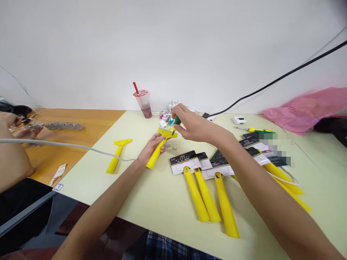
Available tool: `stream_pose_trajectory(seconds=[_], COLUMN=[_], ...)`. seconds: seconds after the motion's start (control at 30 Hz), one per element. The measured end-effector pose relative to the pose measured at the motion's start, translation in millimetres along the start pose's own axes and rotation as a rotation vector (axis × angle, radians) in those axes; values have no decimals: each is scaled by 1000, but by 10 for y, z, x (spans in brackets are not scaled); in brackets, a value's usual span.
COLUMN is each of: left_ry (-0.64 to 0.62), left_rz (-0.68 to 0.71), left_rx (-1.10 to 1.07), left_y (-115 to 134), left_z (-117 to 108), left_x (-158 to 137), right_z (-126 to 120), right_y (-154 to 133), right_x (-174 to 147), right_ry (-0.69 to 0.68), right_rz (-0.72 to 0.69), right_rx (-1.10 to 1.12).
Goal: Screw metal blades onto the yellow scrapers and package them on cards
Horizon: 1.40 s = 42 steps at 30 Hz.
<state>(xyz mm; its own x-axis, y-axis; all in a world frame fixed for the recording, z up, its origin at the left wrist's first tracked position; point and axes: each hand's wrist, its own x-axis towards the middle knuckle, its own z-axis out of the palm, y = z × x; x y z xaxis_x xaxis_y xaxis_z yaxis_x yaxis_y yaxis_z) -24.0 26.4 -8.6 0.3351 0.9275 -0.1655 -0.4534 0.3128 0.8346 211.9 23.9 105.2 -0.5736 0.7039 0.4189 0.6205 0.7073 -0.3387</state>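
Observation:
A yellow scraper (pixel 155 156) is held by its handle in my left hand (pixel 150 147), its wide head tilted up and away from me. My right hand (pixel 191 124) is closed around the green handle of a screwdriver (pixel 177 120), whose shaft points down at the scraper's head. Just right of the head, a few small metal pieces (pixel 174 148) lie on the table. A second yellow scraper (pixel 116 159) lies to the left of my left hand. Several more yellow scrapers (pixel 207 195) with black and white cards (pixel 184 162) lie below and right of my hands.
A cup with a red straw (pixel 145 106) stands near the wall. Another screwdriver (pixel 255 130), a white device (pixel 239 120) and a pink plastic bag (pixel 303 106) are at the right. A grey cable (pixel 67 145) crosses at left, where another person's hands (pixel 25 133) work beside metal parts (pixel 63 126).

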Motion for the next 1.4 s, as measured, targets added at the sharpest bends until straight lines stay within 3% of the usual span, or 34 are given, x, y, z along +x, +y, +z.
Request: stream_pose_trajectory(seconds=[0.17,0.33,0.53,0.73,0.9,1.13,1.4], left_ry=[1,12,11,8,37,41,68], left_rz=[10,7,-2,4,8,6,26], left_rx=[-30,-18,-26,-24,-51,-45,-56], left_y=[-8,-27,-19,-31,-5,0,33], left_z=[-18,-46,-58,-54,-52,-42,-28], left_x=[18,43,40,38,40,40,19], right_z=[111,203,176,176,136,142,146], right_y=[32,65,96,58,82,-18,0], right_x=[61,63,73,56,48,62,47], right_ry=[98,115,142,95,83,65,55], right_rz=[-153,-82,-189,-105,-148,-1,-165], right_rx=[54,12,169,63,118,-90,68])
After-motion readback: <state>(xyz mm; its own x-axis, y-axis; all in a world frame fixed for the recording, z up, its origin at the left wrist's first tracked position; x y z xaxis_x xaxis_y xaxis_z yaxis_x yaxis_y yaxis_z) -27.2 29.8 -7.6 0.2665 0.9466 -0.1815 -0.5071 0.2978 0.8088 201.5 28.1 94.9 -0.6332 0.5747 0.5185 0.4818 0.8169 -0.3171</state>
